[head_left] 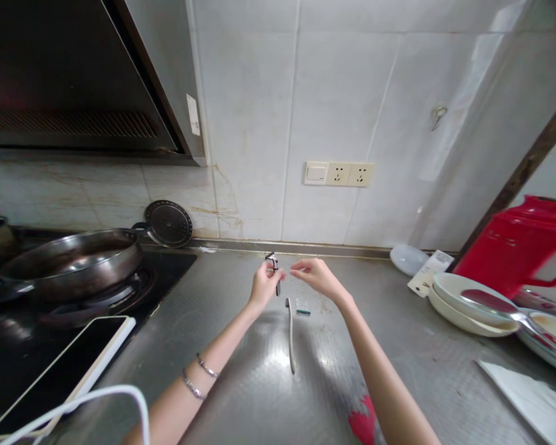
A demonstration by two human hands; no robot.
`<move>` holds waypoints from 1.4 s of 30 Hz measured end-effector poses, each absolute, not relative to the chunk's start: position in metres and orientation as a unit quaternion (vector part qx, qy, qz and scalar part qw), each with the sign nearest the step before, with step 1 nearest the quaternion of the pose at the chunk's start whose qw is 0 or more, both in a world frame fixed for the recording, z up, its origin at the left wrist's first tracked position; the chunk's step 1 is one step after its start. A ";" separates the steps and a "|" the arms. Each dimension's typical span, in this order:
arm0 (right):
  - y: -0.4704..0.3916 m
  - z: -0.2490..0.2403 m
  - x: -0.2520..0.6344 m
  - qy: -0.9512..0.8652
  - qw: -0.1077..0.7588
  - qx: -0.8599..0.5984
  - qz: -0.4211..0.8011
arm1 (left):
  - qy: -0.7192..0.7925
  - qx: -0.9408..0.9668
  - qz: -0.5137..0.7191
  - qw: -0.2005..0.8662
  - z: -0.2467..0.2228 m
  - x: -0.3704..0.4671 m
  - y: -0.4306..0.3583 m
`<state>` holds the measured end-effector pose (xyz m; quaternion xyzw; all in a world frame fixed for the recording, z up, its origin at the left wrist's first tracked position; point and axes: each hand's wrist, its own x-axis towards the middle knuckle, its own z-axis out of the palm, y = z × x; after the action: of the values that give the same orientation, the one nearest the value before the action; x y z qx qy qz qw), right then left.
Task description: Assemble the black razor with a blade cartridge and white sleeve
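Observation:
My left hand (pixel 262 287) is raised over the steel counter, its fingers closed around a small silver-and-black metal piece (pixel 274 262) whose exact kind I cannot make out. A dark end of that piece sticks out below the fingers. Close by on the right, my right hand (pixel 322 278) has its thumb and fingertips pinched together; whatever they hold, if anything, is too small to tell. Beneath the hands lies a slim, slightly curved light-grey stick (pixel 291 340) with a dark tip at its far end. Beside it rests a short dark-teal strip (pixel 303 312).
On the left, a steel pan (pixel 74 266) sits on the black stove, with a phone (pixel 65 377) and white cable (pixel 134 392) nearer. At right stand stacked bowls (pixel 472 315), a red jug (pixel 514 247) and a white sheet (pixel 532 395). A tiled wall (pixel 250 136) with sockets closes the back.

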<state>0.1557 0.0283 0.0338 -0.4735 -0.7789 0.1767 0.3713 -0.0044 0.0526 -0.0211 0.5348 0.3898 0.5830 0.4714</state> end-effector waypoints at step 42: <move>-0.013 -0.050 0.094 -0.746 0.089 -0.637 0.173 | 0.542 0.697 0.223 0.413 0.012 -0.089 0.080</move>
<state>0.0939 -0.0130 -0.0501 -0.6366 -0.7463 0.1729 0.0888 -0.0893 0.0798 0.0123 0.6967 0.5420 0.2234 0.4134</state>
